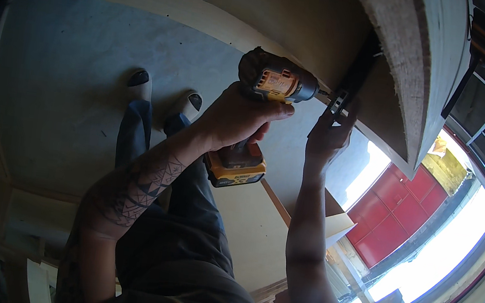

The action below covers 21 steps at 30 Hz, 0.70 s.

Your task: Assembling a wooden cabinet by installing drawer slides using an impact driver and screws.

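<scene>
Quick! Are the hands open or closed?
Left hand: closed, holding a yellow-and-black drill.
Right hand: at a narrow black-and-silver metal strip; grip can't be told.

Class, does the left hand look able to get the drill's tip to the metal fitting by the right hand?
Probably yes: the left hand grips the drill with its tip aimed at the metal fitting, and nothing visible between. The right hand seems to hold the fitting, clear of the tip.

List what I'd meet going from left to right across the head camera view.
Left shoe, right shoe, yellow-and-black power drill, right hand, red panels.
</scene>
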Motion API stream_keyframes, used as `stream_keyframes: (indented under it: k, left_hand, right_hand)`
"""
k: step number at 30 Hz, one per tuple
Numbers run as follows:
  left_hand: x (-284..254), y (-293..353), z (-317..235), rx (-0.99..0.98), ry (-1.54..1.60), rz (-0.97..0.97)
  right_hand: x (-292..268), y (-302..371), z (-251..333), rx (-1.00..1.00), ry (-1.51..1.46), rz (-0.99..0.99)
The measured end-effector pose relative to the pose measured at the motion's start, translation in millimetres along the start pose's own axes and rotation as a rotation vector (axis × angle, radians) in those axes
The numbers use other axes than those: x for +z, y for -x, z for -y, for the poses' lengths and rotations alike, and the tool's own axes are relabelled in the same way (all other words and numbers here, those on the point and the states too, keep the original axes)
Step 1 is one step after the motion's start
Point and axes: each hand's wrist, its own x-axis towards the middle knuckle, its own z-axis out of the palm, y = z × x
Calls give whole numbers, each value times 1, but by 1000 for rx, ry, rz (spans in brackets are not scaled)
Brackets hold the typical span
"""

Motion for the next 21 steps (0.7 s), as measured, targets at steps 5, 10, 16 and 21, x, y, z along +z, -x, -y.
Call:
stream_keyframes:
  k: [5,10,16,21]
  left_hand:
    - [24,-49,-12,-33,200,40]
    - [32,-67,-20,-80,180,63]
    - [37,-71,-46,-173,107,49]
    - [29,-74,-34,-170,96,30]
  right_hand:
    - [-13,1,7,-77,10,-16]
    - [-72,31,36,-199,-22,-28]
    - [-201,-62,27,-723,392,-451]
    - [-175,-158,29,-116,-182,5]
